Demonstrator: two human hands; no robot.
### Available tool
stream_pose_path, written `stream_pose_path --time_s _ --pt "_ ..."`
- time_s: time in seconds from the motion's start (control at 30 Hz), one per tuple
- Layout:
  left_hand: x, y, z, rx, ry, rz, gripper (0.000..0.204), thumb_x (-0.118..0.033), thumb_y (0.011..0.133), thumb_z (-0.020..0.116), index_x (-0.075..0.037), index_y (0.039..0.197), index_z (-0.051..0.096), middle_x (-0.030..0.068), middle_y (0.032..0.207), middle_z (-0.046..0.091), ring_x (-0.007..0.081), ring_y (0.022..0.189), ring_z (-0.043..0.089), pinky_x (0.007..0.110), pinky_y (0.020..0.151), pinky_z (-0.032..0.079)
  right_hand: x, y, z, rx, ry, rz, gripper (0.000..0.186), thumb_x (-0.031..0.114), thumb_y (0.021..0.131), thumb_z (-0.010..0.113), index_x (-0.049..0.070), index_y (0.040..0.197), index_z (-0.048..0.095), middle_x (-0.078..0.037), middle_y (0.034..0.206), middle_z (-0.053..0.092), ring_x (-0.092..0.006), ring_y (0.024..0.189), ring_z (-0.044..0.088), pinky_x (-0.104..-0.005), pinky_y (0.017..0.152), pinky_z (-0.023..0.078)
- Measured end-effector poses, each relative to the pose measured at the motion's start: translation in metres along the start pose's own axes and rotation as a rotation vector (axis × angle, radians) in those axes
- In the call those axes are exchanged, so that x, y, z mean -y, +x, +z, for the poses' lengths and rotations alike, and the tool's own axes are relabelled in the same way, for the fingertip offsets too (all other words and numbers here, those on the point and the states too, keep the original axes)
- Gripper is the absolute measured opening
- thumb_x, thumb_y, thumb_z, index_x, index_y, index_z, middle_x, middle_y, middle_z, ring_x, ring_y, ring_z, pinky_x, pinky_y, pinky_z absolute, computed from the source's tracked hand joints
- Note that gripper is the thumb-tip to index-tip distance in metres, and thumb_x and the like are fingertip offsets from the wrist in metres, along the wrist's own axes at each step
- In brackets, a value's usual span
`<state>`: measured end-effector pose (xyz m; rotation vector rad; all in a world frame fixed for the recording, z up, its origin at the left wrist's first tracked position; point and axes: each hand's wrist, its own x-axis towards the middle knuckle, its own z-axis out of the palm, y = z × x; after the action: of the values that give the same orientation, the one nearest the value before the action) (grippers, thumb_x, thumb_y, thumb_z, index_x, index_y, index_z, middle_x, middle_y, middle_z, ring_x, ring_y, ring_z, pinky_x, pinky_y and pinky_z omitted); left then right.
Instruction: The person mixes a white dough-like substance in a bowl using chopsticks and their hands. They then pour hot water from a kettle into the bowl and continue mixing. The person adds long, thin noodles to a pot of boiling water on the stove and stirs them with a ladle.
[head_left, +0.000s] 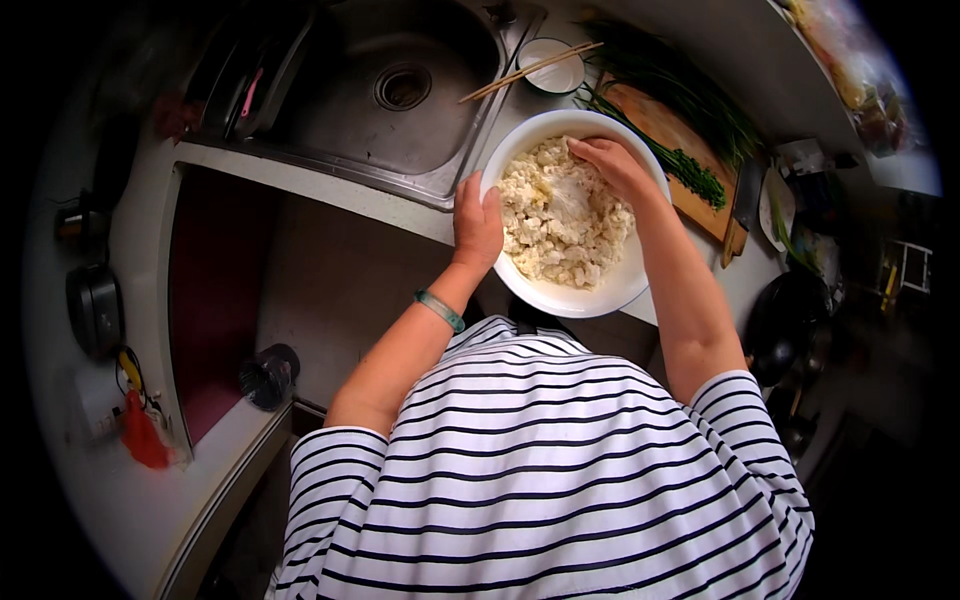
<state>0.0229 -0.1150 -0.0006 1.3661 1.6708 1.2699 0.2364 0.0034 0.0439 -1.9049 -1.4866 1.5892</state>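
My left hand (477, 225) grips the near-left rim of the white bowl (640, 272), thumb inside the wall, fingers wrapped outside; closed on the rim. My right hand (610, 165) is down in the bowl at the far side, fingers curled into the crumbled white food (560, 225); whether it pinches anything I cannot tell, the fingertips are buried.

The bowl stands on the counter (705, 255) just right of the steel sink (400, 90), its near edge reaching the counter's front edge, and it looks to hang slightly over.

Risks as I judge them:
- Bowl slides or tips off the front edge. Cause: pressing down on the near side while only one hand steadies it.
- Crumbs spill over the low right wall. Cause: the heap sits high there, and the right hand's push goes outward.
- Bowl bumps the wooden board (665, 125) just behind it, scattering the chopped greens (695, 175). Cause: shoving the bowl away during mixing.
- The cleaver (745, 205) lies at the board's right end, near my right forearm. A wide elbow swing could knock it.
- Chopsticks (525, 72) rest across a small dish (553, 68) between sink and board, loosely balanced; a jolt sends them into the sink.
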Motion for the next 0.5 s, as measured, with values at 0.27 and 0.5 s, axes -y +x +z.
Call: stream_pose_path --time_s 0.27,0.5 --pt "-0.007 0.0 -0.007 0.01 -0.04 -0.07 0.033 -0.013 0.089 0.049 0.001 0.119 0.047 0.0202 0.112 0.049 0.0355 0.105 0.048 0.039 0.091 0.039 0.035 0.023 0.051 0.417 -0.483 0.1 0.05 0.056 0.068 0.069 0.008 0.08 0.064 -0.003 0.058 0.052 -0.0156 0.049 0.051 -0.0317 0.048 0.043" --pt "-0.003 0.002 -0.004 -0.025 0.011 -0.047 0.033 -0.011 0.088 0.049 0.0 0.119 0.047 0.0201 0.112 0.05 0.0359 0.104 0.049 0.04 0.09 0.039 -0.001 -0.067 0.027 -0.013 -0.652 -0.7 0.031 0.031 0.07 0.07 0.005 0.087 0.063 -0.012 0.094 0.063 -0.0293 0.09 0.058 -0.0371 0.074 0.048"
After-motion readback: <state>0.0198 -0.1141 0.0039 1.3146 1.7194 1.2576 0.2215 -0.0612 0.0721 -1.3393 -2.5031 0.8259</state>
